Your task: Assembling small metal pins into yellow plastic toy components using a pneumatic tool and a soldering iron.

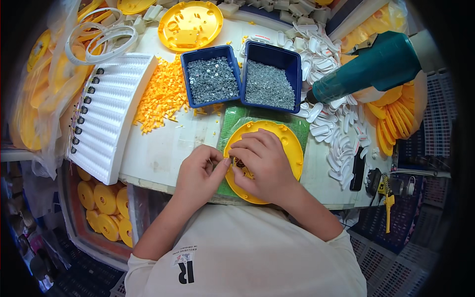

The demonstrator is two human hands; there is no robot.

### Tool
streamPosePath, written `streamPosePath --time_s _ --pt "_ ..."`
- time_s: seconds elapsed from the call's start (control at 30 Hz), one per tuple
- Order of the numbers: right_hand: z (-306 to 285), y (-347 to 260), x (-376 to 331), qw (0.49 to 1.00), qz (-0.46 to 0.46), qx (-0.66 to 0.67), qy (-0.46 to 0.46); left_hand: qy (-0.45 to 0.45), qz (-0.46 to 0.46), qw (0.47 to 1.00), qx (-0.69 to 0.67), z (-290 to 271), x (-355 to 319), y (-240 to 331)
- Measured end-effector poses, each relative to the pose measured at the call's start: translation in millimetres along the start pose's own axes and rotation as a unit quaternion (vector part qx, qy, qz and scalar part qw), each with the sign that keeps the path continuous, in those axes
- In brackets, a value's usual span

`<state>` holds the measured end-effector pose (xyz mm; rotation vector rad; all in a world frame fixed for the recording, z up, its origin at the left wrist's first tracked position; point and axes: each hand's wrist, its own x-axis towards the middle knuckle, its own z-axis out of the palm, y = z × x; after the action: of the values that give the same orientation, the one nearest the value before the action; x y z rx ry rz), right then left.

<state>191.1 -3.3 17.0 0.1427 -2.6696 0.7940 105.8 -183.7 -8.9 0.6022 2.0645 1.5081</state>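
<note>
A round yellow plastic housing [293,148] with raised bosses lies on a green mat [228,121] close in front of me. My right hand [267,166] reaches over it, its fingers bent together above the inside of the housing. At the housing's left rim, my left hand [199,174] pinches with thumb and forefinger. The two hands' fingertips nearly meet there, by a small dark part that I cannot make out. My fingers hide much of the housing's middle.
Beyond the mat stand blue bins of washers [213,79] and screws [269,84]. Small yellow pieces [161,91] and a white foam tray [111,114] lie left. White plastic parts [326,121] are heaped right, under a teal power tool [366,67]. Another yellow housing [190,24] lies at the back.
</note>
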Motion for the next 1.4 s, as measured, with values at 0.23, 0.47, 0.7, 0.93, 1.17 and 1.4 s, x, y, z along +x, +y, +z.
streamPosePath --time_s 0.23,0.47,0.7,0.93,1.17,1.4 --pt "-3 -7 0 1.000 0.020 0.001 0.005 -0.049 -0.067 0.984 -0.160 1 -1 -8" --pt "2 2 -6 1.000 0.018 0.008 0.020 -0.055 -0.069 0.984 -0.154 3 -1 -17" --pt "4 3 -6 1.000 0.014 0.018 0.020 -0.066 -0.085 0.979 -0.176 2 0 -17" --pt "7 2 -6 1.000 0.011 -0.011 0.014 -0.053 -0.123 0.979 -0.151 0 2 -9" --pt "-4 3 -4 1.000 0.009 -0.007 0.003 -0.051 -0.121 0.981 -0.145 3 3 -10" --pt "-47 39 -45 0.992 0.126 0.023 0.008 0.017 0.167 0.981 0.099 3 10 0"
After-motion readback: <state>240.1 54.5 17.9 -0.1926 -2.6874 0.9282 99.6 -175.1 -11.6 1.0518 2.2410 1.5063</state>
